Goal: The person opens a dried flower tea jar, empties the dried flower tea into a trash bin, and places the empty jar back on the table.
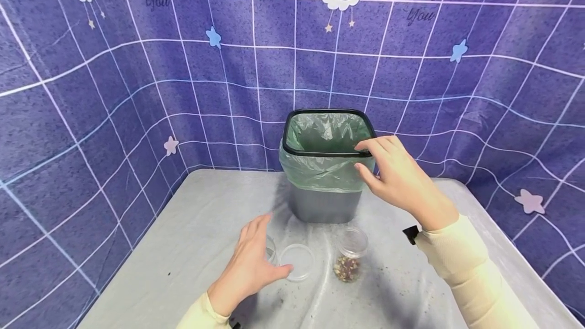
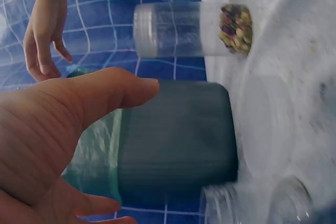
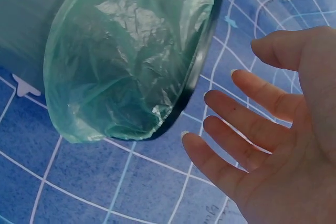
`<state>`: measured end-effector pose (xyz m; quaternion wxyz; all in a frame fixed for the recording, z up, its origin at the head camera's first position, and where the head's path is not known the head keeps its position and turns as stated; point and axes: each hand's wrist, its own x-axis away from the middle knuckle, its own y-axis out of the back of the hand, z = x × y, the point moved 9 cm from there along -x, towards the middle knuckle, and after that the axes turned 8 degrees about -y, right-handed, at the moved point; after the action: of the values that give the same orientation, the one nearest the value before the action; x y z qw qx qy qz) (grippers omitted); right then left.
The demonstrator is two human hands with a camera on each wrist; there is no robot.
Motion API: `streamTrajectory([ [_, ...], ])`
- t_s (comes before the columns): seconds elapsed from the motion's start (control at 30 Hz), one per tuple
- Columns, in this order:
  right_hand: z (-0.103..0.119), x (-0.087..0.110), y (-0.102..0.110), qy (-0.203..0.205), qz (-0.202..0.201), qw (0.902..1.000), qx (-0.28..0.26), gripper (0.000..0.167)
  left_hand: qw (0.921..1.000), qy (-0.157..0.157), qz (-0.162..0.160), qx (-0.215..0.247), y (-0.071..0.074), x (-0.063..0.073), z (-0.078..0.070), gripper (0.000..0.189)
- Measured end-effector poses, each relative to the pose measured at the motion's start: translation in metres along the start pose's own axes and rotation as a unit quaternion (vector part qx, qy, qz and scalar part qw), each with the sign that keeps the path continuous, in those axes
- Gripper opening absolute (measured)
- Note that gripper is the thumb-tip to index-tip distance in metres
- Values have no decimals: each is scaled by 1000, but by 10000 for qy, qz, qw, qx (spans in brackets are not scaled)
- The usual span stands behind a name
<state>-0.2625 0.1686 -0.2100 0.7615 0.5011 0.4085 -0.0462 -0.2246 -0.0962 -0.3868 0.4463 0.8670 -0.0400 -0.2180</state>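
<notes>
A lined bin (image 1: 325,204) stands near the tabletop's (image 1: 219,197) back edge; the right hand (image 1: 398,179), fingers parted, empty, is by its rim (image 1: 320,154). The left hand (image 1: 251,263), fingers spread, empty, is beside a clear jar (image 2: 252,205).

Pale yellow sleeves (image 1: 475,265), black tab (image 1: 411,234) beside right cuff (image 1: 445,240)

head view: left hand (image 1: 247,263) hides much of a clear jar (image 1: 272,250); left wrist view crops that jar at its lower edge. floor of gray trash bin (image 1: 326,208) out of sight inside green liner (image 1: 325,176); bin cut off by top and left edges, right wrist view. clear round lid (image 1: 297,262) blurred, left wrist view. bits (image 1: 347,269) in screw-top jar (image 1: 353,242) too small to name; same for dark speck (image 1: 169,273).
</notes>
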Motion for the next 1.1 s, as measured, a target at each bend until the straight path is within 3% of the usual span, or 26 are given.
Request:
streamTrajectory([
  [0.27, 1, 11, 17, -127, -231, 9996, -109, 33, 9983, -304, -65, 487, -10, -11, -26, 114],
  [0.5, -2, 25, 30, -340, -409, 9984, -193, 34, 9950, -470, 117, 876, -30, -22, -42, 111],
  [0.73, -9, 40, 39, -574, -532, 9966, -246, 40, 9867, -288, 624, 1470, -62, -28, -51, 114],
  [1.1, -23, 55, 46, -776, -723, 9940, -261, 53, 9777, 32, 865, 1915, -93, -33, -56, 118],
])
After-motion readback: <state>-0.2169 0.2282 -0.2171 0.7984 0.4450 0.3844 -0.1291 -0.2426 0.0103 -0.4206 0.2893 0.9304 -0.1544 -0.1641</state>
